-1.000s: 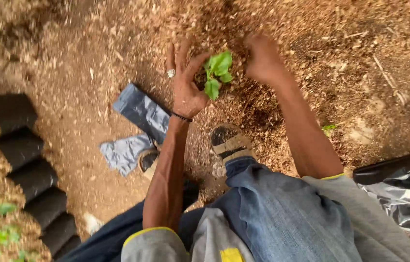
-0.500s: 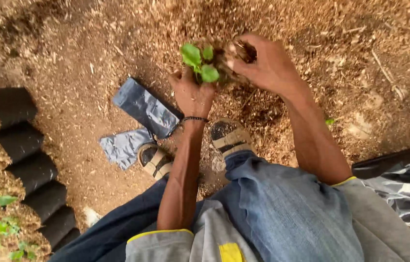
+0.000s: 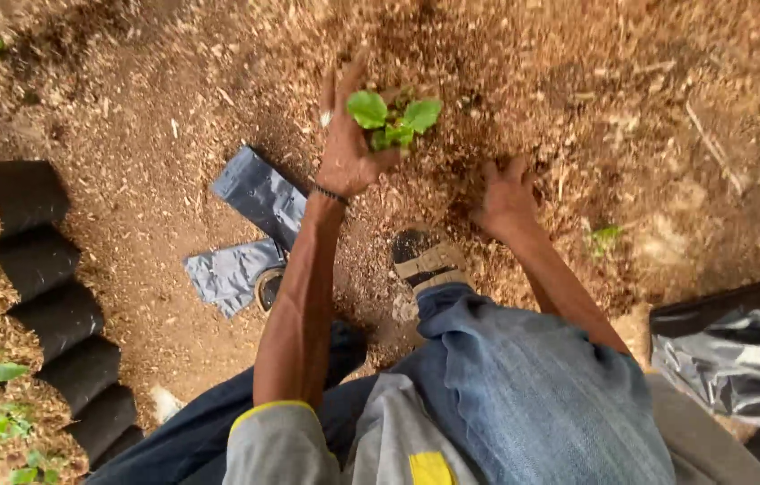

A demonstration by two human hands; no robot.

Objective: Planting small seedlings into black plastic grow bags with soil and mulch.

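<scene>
The left hand [image 3: 349, 148] was raised over the ground at about 12 o'clock from the person's knees, its thumb and fingers pinched round the base of a small green seedling [image 3: 393, 117]. The leaves stood clear above the grip, probably so they would not be crushed. The right hand [image 3: 506, 193] lay at 1 o'clock, lower down, fingers curled into the loose sawdust-like mulch [image 3: 631, 81]; whether it gripped a handful or merely pressed down, I could not tell. It sat just beside and below the seedling, as though working the spot beneath it.

At 10 o'clock two flattened grey plastic bags [image 3: 254, 193] lay on the packed earth, near a sandalled foot [image 3: 425, 260] planted between the arms. Along the left edge, at 8 to 9 o'clock, a row of filled black grow bags [image 3: 39, 260] with young plants hemmed that side. A grey plastic sheet [image 3: 739, 359] closed off 4 o'clock. Open room lay ahead, from 11 through 2 o'clock.
</scene>
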